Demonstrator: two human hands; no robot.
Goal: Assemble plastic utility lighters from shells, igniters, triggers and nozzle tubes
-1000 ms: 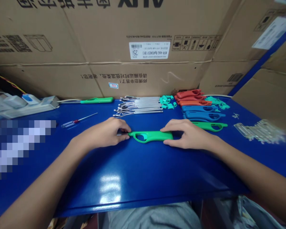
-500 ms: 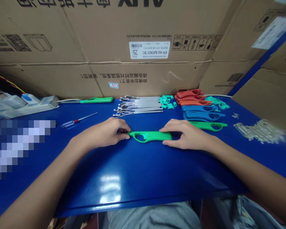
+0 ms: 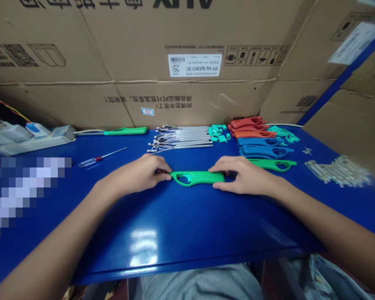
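A green lighter handle (image 3: 203,177) with a trigger loop lies crosswise on the blue table (image 3: 187,225), its narrow tip to the left. My left hand (image 3: 148,171) pinches that tip between thumb and fingers. At the wide right end, my right hand (image 3: 242,175) grips the handle with thumb on the near side and fingers on the far side. Behind my right hand rests another green lighter handle (image 3: 276,165), partly hidden by it. Whether anything small sits between my left fingertips is hidden.
Metal rods with wires (image 3: 187,137) lie behind, beside teal clips (image 3: 218,133). Blue handles (image 3: 264,151) and red handles (image 3: 248,122) are stacked to the right, near clear tubes (image 3: 339,171). A screwdriver (image 3: 101,157), a finished-looking green lighter (image 3: 126,131) and a power strip (image 3: 46,139) sit left. Cardboard (image 3: 112,96) stands behind.
Both hands keep their hold on the green lighter handle, which stays in place. The view has shifted very slightly.
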